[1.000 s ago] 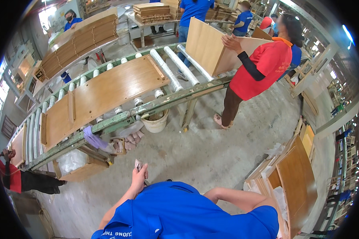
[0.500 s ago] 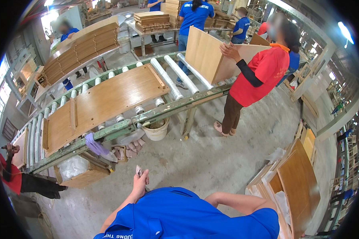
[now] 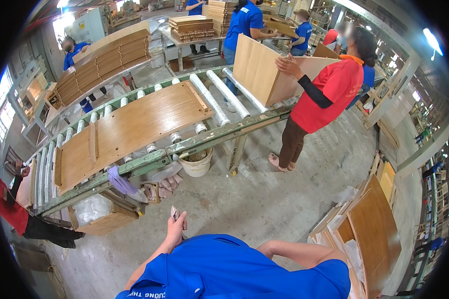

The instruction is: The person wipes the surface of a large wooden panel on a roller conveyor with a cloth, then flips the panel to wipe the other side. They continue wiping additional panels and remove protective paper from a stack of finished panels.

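Observation:
My left hand (image 3: pixel 175 230) is closed round a small pinkish plastic packet (image 3: pixel 174 213), held out in front of my blue shirt above the concrete floor. The packet's contents are too small to make out. My right arm (image 3: pixel 304 250) is bent in toward my waist, and its hand is hidden behind my shirt. Ahead, a brown wooden panel (image 3: pixel 134 127) with narrow battens lies flat on the roller conveyor (image 3: pixel 219 112). A co-worker in a red shirt (image 3: pixel 322 94) holds a pale wooden cabinet piece (image 3: pixel 257 67) upright on the conveyor's right part.
Under the conveyor stand a white bucket (image 3: pixel 197 164), a box with clear plastic (image 3: pixel 102 219) and several pink packets (image 3: pixel 169 183). A purple cloth (image 3: pixel 122 180) hangs off the rail. Wooden panels (image 3: pixel 374 224) lean at the right. Another red-shirted person (image 3: pixel 10 209) stands far left.
At the far left the red-shirted person has come further into view. Behind the conveyor, blue-shirted co-workers have shifted, one now handling a board. My left hand has stayed put with the packet.

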Motion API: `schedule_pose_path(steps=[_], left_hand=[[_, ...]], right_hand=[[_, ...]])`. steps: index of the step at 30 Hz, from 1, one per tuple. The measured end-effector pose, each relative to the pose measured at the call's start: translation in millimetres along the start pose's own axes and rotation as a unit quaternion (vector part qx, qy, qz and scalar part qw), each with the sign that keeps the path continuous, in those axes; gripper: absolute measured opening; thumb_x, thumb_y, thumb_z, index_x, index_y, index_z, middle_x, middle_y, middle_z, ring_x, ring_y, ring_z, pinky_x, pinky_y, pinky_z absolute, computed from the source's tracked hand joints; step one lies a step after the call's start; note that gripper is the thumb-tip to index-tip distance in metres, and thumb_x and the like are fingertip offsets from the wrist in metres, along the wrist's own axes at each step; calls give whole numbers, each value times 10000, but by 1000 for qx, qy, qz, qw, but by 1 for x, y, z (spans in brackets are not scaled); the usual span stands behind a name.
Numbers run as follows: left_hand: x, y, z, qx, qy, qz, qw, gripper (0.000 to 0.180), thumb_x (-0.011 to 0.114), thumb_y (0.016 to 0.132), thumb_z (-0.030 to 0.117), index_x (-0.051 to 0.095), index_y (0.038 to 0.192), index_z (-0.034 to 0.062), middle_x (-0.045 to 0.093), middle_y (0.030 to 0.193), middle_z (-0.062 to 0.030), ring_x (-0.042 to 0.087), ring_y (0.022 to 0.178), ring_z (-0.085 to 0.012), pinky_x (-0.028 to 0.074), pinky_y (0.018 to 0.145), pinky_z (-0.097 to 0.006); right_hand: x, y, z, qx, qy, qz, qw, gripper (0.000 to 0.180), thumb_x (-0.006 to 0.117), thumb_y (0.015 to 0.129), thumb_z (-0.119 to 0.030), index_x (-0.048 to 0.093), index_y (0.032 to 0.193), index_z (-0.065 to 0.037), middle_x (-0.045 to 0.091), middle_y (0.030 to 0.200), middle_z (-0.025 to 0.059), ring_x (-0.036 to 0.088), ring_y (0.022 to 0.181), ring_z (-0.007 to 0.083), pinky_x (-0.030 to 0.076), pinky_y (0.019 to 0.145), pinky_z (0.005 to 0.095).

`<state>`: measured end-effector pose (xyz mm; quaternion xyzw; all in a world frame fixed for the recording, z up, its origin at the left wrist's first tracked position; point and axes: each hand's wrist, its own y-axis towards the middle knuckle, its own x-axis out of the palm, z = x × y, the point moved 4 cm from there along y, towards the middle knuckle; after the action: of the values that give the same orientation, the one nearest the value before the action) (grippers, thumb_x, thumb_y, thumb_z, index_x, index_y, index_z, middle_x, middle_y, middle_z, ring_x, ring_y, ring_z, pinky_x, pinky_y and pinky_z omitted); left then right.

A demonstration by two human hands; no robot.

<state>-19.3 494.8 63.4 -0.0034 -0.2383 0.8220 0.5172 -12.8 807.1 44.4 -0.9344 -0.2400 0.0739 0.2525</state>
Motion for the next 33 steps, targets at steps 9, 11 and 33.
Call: schedule_pose_path(steps=[9,11,33], left_hand=[[1,0,2,3,-6,-6,1000,255,568,863,194,425,665,119,428,508,13,389,442,-84,308,419,-246],[0,0,2,6,-2,-5,1000,255,567,863,194,426,665,120,429,508,13,389,442,-84,309,420,-248],[-1,-5,2,4,15,10,1000,278,575,863,202,421,645,126,428,508,13,383,445,-77,304,423,-243]], right_hand=[[1,0,10,15,7,11,1000,611,575,847,-340,354,1331,-38,309,1406,135,309,1269,255,282,1023,347],[1,1,11,18,8,14,1000,613,576,846,-342,355,1330,-38,309,1406,134,309,1268,254,283,1022,347],[8,3,28,45,24,40,998,634,589,834,-369,366,1326,-39,313,1405,126,314,1264,241,292,1014,347]])
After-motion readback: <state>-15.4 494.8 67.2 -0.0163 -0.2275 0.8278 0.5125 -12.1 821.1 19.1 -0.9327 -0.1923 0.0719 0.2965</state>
